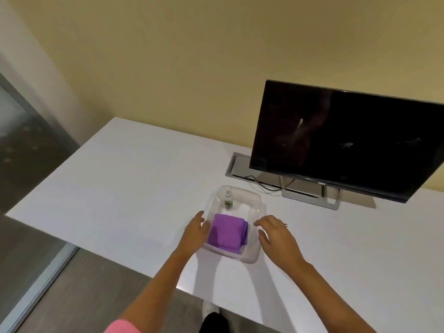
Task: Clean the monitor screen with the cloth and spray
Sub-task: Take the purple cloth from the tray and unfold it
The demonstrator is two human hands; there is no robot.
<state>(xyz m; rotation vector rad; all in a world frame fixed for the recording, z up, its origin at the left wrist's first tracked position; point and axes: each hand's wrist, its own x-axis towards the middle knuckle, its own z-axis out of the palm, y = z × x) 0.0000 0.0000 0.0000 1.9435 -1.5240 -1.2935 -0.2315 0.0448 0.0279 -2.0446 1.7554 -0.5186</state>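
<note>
A folded purple cloth [227, 234] lies in a clear plastic tray [251, 200] on the white desk. A small spray bottle [228, 200] with a green label stands upright at the tray's far left corner. The black monitor [336, 138] stands to the right and behind, its dark screen smudged. My left hand [198, 228] rests at the tray's left side, fingers apart, touching its rim beside the cloth. My right hand [276, 233] hovers at the tray's right side, fingers spread, holding nothing.
A metal cable hatch [236, 164] sits in the white desk [120, 188] behind the monitor's left edge, with a cable running to the monitor stand [312, 195]. The desk's near edge and left corner drop to a grey floor. A yellow wall backs the desk.
</note>
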